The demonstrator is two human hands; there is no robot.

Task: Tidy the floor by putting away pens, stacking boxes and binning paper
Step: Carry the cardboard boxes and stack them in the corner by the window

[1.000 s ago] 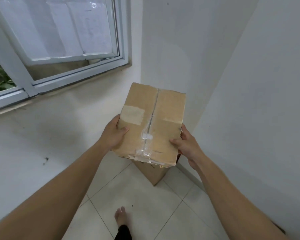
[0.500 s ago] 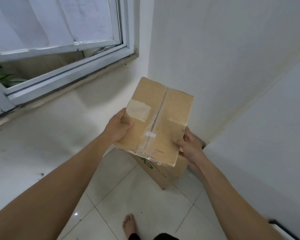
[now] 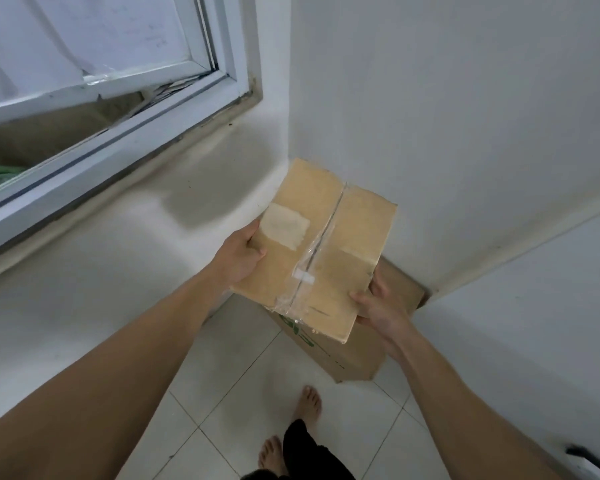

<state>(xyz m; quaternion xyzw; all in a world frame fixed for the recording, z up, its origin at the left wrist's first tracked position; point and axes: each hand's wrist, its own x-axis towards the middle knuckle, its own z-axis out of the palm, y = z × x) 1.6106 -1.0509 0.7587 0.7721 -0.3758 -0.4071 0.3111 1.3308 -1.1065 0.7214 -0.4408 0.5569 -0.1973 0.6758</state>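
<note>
I hold a taped brown cardboard box (image 3: 329, 244) in both hands, just above a larger cardboard box (image 3: 347, 355) with green print that stands on the floor in the corner. My left hand (image 3: 241, 254) grips the carried box's left edge, thumb on top. My right hand (image 3: 378, 303) grips its near right corner, fingers underneath. The carried box hides most of the lower one's top, and I cannot tell whether the two touch.
White walls (image 3: 465, 133) close in the corner behind and to the right of the boxes. A white-framed window (image 3: 125, 109) is at the upper left. The floor (image 3: 243, 382) is pale tile, with my bare feet (image 3: 307, 407) near the bottom centre.
The carried box has come down and forward toward the lower box in the corner. My view has tilted down, and more of the lower box and floor shows.
</note>
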